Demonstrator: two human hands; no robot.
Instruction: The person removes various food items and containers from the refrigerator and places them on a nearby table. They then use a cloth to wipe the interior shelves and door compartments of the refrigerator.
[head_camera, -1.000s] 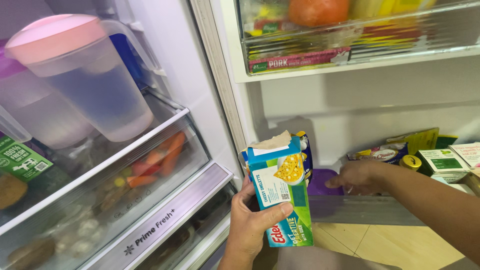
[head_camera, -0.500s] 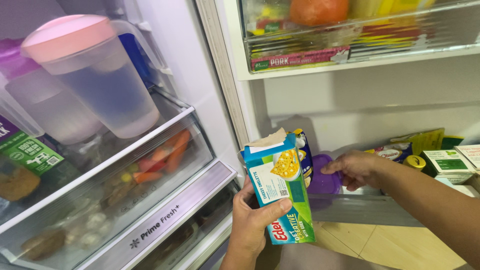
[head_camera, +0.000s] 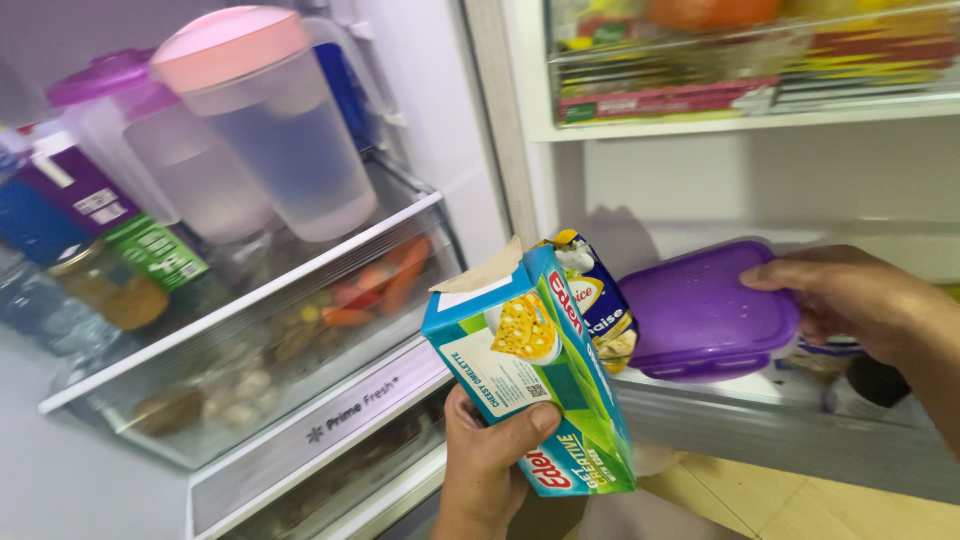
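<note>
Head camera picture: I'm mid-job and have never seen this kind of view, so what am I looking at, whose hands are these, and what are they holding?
There is no machine here. One camera sits on a person's head and looks down, so both hands are that person's own, in front of an open fridge.

The left hand grips an opened blue and green carton from below, its torn flap standing up. The right hand reaches in from the right, its fingers laid on the lid of a purple plastic box at the door shelf. Behind the carton stands a small blue and yellow pouch.

On the left, the glass shelf carries a pitcher with a pink lid, another with a purple lid and a jar. Under it the clear drawer shows carrots and other vegetables. The upper door rack holds flat packets.
</note>
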